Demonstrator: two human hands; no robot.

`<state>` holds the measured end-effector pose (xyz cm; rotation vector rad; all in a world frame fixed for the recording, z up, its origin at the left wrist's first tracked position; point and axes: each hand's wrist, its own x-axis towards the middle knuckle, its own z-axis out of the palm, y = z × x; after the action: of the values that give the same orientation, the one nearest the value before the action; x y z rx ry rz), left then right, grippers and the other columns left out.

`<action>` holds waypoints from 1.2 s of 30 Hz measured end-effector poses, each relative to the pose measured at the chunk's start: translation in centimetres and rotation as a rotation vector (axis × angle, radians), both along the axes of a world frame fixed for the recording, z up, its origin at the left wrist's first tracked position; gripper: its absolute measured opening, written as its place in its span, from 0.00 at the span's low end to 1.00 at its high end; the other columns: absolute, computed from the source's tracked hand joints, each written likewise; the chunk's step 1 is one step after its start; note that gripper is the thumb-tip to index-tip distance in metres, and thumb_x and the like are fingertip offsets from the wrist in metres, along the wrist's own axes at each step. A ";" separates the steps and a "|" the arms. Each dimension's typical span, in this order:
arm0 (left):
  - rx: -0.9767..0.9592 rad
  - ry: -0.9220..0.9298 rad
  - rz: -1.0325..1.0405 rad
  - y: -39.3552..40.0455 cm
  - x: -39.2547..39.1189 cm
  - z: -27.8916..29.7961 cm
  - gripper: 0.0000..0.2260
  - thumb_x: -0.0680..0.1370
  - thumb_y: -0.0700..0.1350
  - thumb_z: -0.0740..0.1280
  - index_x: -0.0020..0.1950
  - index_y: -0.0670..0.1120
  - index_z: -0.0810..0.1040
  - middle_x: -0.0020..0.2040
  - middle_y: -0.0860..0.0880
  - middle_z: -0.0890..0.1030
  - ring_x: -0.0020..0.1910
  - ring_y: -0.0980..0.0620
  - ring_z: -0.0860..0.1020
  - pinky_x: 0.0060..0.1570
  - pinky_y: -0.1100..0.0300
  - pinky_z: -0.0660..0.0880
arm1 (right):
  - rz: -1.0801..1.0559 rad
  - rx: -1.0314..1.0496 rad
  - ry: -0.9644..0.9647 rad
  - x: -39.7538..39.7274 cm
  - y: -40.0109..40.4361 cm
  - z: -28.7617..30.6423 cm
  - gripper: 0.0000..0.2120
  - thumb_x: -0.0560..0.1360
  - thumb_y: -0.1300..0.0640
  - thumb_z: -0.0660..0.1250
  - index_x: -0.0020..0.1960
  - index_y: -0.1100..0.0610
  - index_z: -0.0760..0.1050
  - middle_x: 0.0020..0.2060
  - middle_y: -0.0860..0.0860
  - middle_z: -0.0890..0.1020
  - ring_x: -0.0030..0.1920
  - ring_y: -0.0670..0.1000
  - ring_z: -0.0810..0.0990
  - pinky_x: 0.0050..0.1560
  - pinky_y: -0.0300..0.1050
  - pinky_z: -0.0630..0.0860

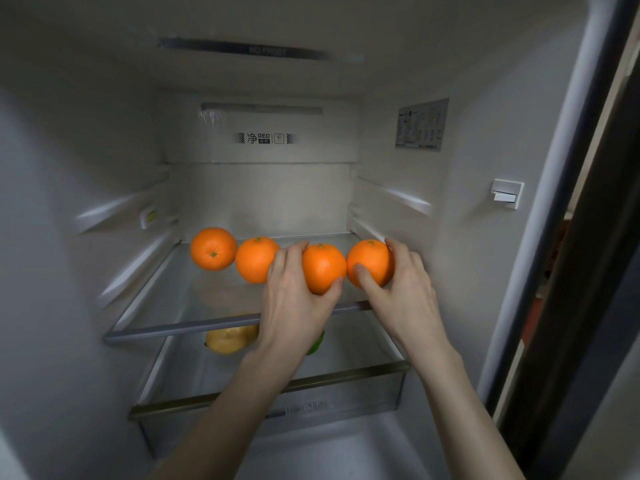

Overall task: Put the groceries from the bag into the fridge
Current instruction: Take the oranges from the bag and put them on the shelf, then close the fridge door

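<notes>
Inside the open fridge, several oranges stand in a row on a glass shelf [180,327]. My left hand [294,306] grips the third orange [322,268], fingers behind it and thumb in front. My right hand [408,282] grips the rightmost orange [369,265] the same way. Two loose oranges sit to the left: the far-left orange [213,248] and the second orange [256,259], which touches my left fingers. Both held oranges are low over the shelf; I cannot tell whether they rest on it. The bag is out of view.
Under the glass shelf lie a yellow fruit [230,339] and a green fruit [317,342], partly hidden by my left arm. A clear drawer [346,403] sits lower down. The fridge's right wall carries a sticker [421,124] and a white switch [507,194].
</notes>
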<state>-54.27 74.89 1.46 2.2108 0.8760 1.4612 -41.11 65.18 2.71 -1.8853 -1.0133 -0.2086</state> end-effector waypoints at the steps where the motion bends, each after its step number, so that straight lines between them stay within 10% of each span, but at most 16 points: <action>1: 0.002 -0.001 -0.002 0.0 0.0 0.0 0.31 0.72 0.55 0.77 0.72 0.48 0.70 0.62 0.49 0.76 0.62 0.48 0.76 0.57 0.50 0.77 | 0.003 -0.003 -0.003 0.0 0.0 0.0 0.34 0.78 0.40 0.69 0.79 0.50 0.64 0.69 0.52 0.73 0.66 0.58 0.76 0.63 0.55 0.73; 14: 0.083 0.094 0.070 -2.3 -2.7 0.4 0.32 0.74 0.59 0.74 0.74 0.52 0.67 0.64 0.52 0.74 0.64 0.50 0.75 0.52 0.52 0.78 | -0.053 0.057 -0.179 -2.0 -3.1 -0.9 0.32 0.78 0.41 0.69 0.77 0.52 0.65 0.69 0.52 0.73 0.66 0.55 0.76 0.57 0.51 0.75; 36: 0.266 0.413 0.380 -22.1 -12.4 -2.9 0.23 0.81 0.53 0.65 0.74 0.47 0.72 0.69 0.48 0.76 0.71 0.46 0.72 0.70 0.47 0.69 | 0.137 0.013 -0.539 -8.1 -19.8 -5.2 0.28 0.82 0.39 0.60 0.75 0.55 0.70 0.70 0.53 0.77 0.72 0.54 0.74 0.73 0.55 0.72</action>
<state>-66.71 52.76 -1.46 2.7193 1.3666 1.3575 -49.20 45.43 -2.51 -1.7749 -1.4879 -0.6656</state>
